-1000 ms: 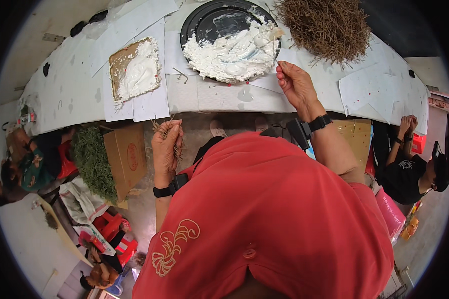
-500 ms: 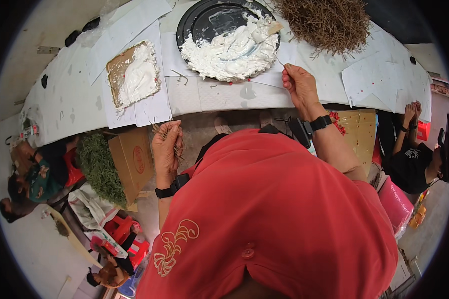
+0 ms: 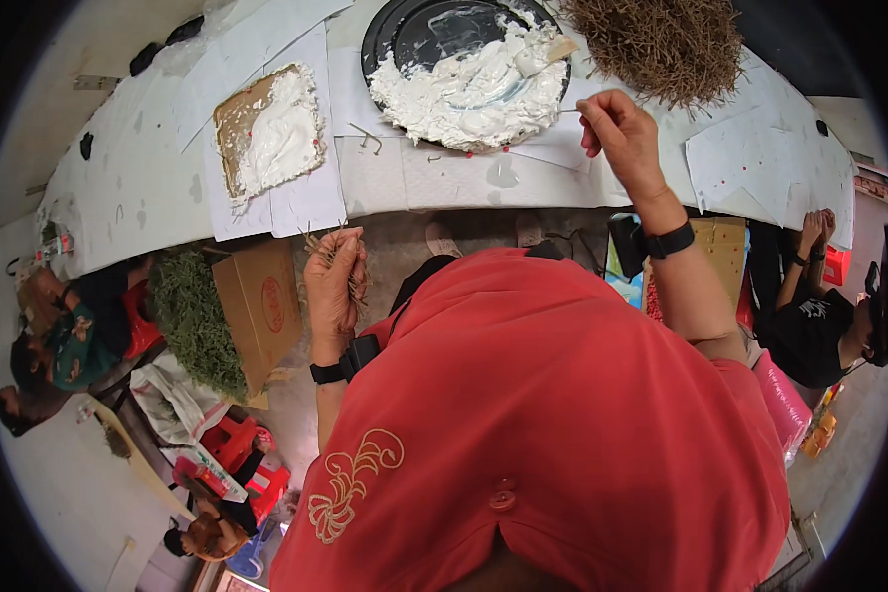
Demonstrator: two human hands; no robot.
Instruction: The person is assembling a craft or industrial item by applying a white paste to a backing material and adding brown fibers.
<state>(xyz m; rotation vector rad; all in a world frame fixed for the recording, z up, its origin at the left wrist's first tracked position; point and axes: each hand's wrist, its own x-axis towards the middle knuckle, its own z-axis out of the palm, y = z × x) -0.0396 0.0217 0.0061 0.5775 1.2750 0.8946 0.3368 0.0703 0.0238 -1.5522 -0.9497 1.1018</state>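
My left hand point(image 3: 334, 286) is closed around a bunch of thin brown twigs point(image 3: 316, 249), just off the table's front edge. Over the table, my right hand point(image 3: 624, 138) pinches a single short thin stem point(image 3: 569, 111) between thumb and fingertips. The stem points left, close to the rim of a black round tray point(image 3: 393, 47); I cannot tell whether its tip touches. Thick white paste point(image 3: 454, 109) covers much of that tray, with a flat pale scraper point(image 3: 560, 51) stuck in at the right. A heap of brown twigs point(image 3: 661, 44) lies beyond my right hand.
A shallow cardboard tray point(image 3: 229, 148) smeared with white paste sits on paper at the left. White sheets point(image 3: 735, 158) lie on the right of the table point(image 3: 405, 183). A cardboard box point(image 3: 257, 316) and green foliage point(image 3: 192, 316) stand lower left. Other people sit at both sides.
My right hand has moved up and to the right, turning so that the stem points left. The left hand keeps its bunch in nearly the same place.
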